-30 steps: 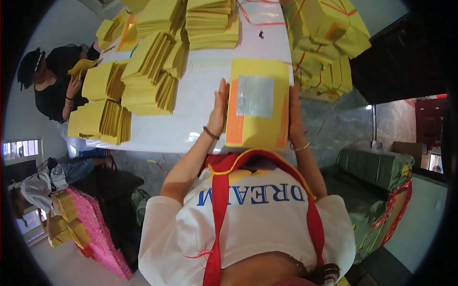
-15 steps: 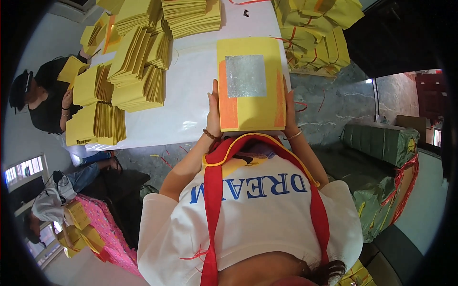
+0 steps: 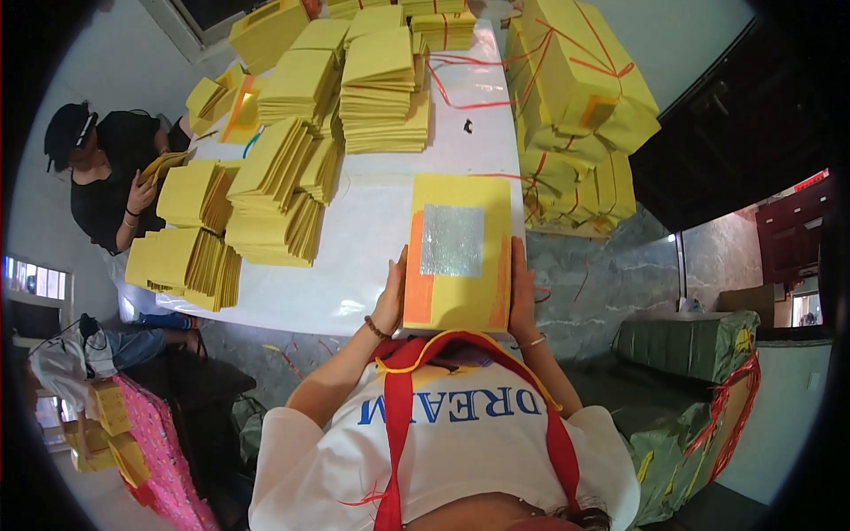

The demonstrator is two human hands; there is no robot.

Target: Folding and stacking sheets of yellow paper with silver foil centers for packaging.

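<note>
A stack of yellow joss paper (image 3: pixel 475 296) lies on the table's near edge, close to my body. Its top sheet bears a silver foil square and orange bands along both sides. My left hand (image 3: pixel 392 290) presses against the stack's left side, fingers straight and together. Against the right side, my right hand (image 3: pixel 523 296) mirrors it, so the stack is held between both palms. The lower fingers of each hand are partly hidden by the paper.
Folded yellow paper bundles (image 3: pixel 283 173) crowd the white table (image 3: pixel 354 208) at left and back. Red-tied yellow bundles (image 3: pixel 575 88) are piled beyond its right edge. Green wrapped bales (image 3: pixel 691 350) stand at right. A co-worker (image 3: pixel 111 168) handles yellow paper at far left.
The view has tilted, so the table and stack appear lower and more of the far bundles shows. Both my hands remain on the stack's sides. The co-worker's paper has been lowered.
</note>
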